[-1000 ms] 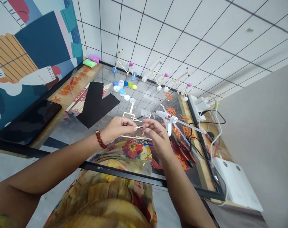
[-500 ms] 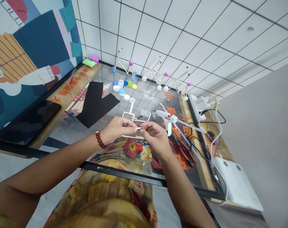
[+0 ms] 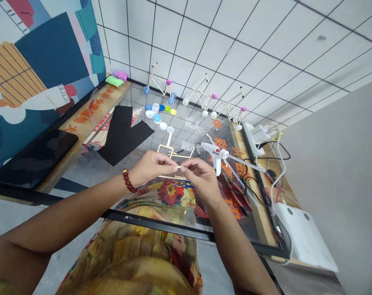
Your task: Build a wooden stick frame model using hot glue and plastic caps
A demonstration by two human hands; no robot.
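Observation:
My left hand (image 3: pixel 152 167) and my right hand (image 3: pixel 200 175) meet over the glass-topped table (image 3: pixel 81 172), both pinched on the ends of one short thin wooden stick (image 3: pixel 180 166). A bead bracelet circles my left wrist. Just beyond the hands lies a partly built frame of thin wooden sticks (image 3: pixel 173 152). A white hot glue gun (image 3: pixel 216 155) stands on its stand right of my right hand, its cable running to the right.
Three stick models with coloured caps (image 3: pixel 201 98) stand against the tiled wall. Loose bottle caps (image 3: pixel 157 114), black paper (image 3: pixel 122 133), a bundle of long sticks (image 3: pixel 100 130), a dark tablet (image 3: pixel 38 155), a power strip (image 3: pixel 259 135) and a white box (image 3: pixel 305 241) lie around.
My two hands have closed in on each other, so less of the stick shows between them. Nothing else has moved.

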